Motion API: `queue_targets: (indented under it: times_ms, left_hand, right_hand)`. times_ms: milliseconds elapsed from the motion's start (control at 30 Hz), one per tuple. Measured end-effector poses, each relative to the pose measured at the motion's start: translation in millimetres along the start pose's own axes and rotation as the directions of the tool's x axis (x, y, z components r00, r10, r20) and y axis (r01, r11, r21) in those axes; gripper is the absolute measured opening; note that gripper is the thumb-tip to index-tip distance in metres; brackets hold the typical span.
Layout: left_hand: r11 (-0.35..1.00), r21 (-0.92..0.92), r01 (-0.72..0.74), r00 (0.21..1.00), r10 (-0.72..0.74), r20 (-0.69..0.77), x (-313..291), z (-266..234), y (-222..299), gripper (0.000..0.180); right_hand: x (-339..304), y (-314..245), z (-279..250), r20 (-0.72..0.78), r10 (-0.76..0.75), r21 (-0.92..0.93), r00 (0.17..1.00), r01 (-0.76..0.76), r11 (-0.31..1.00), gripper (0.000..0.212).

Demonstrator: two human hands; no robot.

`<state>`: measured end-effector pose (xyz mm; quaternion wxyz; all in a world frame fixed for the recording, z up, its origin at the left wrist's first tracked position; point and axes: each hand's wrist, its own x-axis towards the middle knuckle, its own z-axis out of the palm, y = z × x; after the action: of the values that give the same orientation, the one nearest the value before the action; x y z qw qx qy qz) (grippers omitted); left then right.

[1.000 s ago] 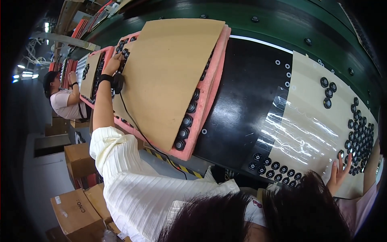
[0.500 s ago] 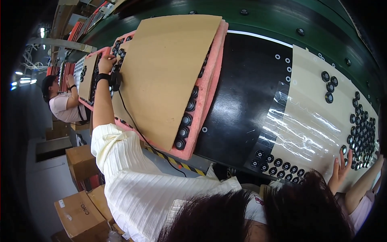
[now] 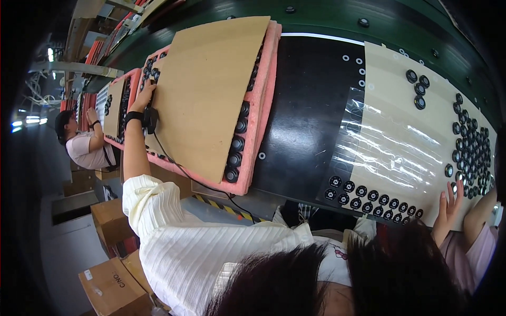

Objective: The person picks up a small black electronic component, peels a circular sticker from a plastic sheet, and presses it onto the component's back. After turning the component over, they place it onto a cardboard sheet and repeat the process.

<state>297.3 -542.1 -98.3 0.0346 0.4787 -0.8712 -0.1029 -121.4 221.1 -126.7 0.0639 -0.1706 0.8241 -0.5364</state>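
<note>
My left arm reaches out to a pink foam tray (image 3: 268,87) covered by a large brown cardboard sheet (image 3: 211,95). At the sheet's far left edge my left hand (image 3: 143,97) has its fingers curled together beside several black round parts (image 3: 153,71); what sits between the fingers is hidden. My right hand (image 3: 447,209) lies over the pale sheet at the right with its fingers apart. Its fingertips are at a black round part (image 3: 454,187), next to a dense cluster of such parts (image 3: 472,142).
A clear plastic sheet (image 3: 395,152) lies by rows of black discs (image 3: 373,196) on the black tabletop (image 3: 300,105). Behind runs a green conveyor belt (image 3: 327,23). One co-worker (image 3: 87,139) is at far left; another's arm (image 3: 480,218) is at right. Cartons (image 3: 113,284) stand lower left.
My left hand has drawn slightly back along the cardboard's edge, its fingers now more tucked in. My right hand stays by the cluster, fingertips at a black part. The whole view has shifted slightly.
</note>
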Motion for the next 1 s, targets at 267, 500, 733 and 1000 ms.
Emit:
queue_targets:
  times_ms: [267,500,733,1000]
  left_hand:
    - [0.974,-0.209,0.087,0.995,-0.076,0.063,2,-18,-33,0.045]
    - [0.861,0.411,-0.300,0.921,0.373,-0.108,-40,-99,-25,0.038]
    - [0.755,-0.233,-0.612,0.729,0.654,0.202,-307,34,378,0.052]
    - [0.625,-0.202,-0.754,0.573,0.776,0.263,-379,120,406,0.077]
  right_hand:
    - [-25,1,-25,-0.104,0.017,0.025,0.994,-0.014,1.000,0.048]
    - [-17,-4,-16,0.148,0.181,0.068,0.972,-0.193,0.979,0.045]
    - [-16,-8,-30,0.479,0.343,0.482,0.808,-0.569,0.666,0.045]
    - [-15,-11,8,0.741,0.133,0.251,0.658,-0.455,0.854,0.036]
